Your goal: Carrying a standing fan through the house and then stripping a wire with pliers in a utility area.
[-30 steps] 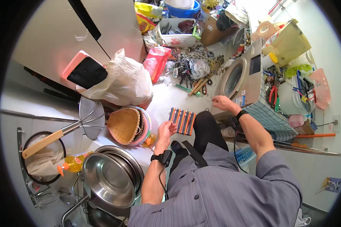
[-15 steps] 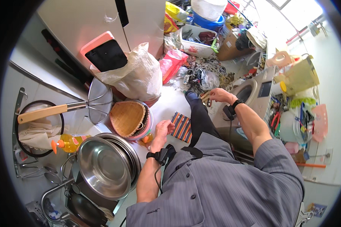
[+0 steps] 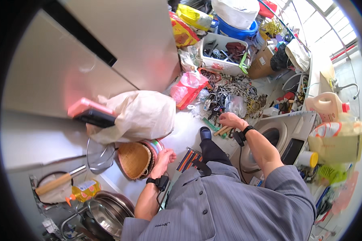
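Observation:
My left hand (image 3: 165,158), fingers loosely bent and apart with nothing visible in them, is beside the stacked woven and plastic baskets (image 3: 133,160). My right hand (image 3: 229,120) is over the floor near wooden sticks (image 3: 223,130), its fingers curled down; whether anything is inside them is hidden. Behind those sticks lies a tangle of cables and cords (image 3: 233,94). My shoed foot (image 3: 205,133) stands just short of them, beside a striped mat (image 3: 188,158).
A washing machine (image 3: 287,120) crowded with containers is at right. A cabinet (image 3: 80,60), pale sack (image 3: 136,114) and steel basins (image 3: 108,217) are at left. Farther forward sit a pink bag (image 3: 187,89), white tub (image 3: 223,56), blue bucket (image 3: 233,31) and cardboard box (image 3: 257,62).
My view has shifted toward the cluttered back. One foot has stepped forward beyond the striped mat, and my right hand has moved forward, over the sticks.

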Demonstrator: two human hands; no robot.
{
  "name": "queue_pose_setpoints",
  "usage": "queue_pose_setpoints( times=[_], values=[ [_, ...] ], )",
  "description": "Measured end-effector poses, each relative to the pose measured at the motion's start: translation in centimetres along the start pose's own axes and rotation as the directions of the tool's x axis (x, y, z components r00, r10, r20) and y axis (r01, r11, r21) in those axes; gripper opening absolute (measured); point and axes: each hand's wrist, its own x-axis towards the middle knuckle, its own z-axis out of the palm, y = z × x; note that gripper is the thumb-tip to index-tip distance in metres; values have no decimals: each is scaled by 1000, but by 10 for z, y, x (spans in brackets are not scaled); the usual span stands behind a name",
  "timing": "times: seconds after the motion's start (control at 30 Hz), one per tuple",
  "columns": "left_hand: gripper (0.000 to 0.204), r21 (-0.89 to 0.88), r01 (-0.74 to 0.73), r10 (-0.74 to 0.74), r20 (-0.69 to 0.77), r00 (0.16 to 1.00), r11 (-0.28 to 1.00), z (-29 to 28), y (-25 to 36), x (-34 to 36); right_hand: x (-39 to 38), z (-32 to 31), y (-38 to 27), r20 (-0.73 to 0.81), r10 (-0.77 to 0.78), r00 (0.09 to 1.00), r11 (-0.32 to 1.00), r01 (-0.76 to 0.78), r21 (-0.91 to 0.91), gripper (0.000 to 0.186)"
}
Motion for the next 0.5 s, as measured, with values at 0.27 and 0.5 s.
queue_pose_setpoints(
  times=[0.27, 0.5],
  values=[
    [15, 371, -79, 88, -8, 996, 925, 70, 150, 62, 1, -86, 142, -109, 327, 939, 944, -318, 90, 35],
    [18, 373, -285, 317, -26, 948, 883, 144, 278, 129, -35, -62, 204, -96, 415, 905, 900, -392, 192, 35]
  ],
)
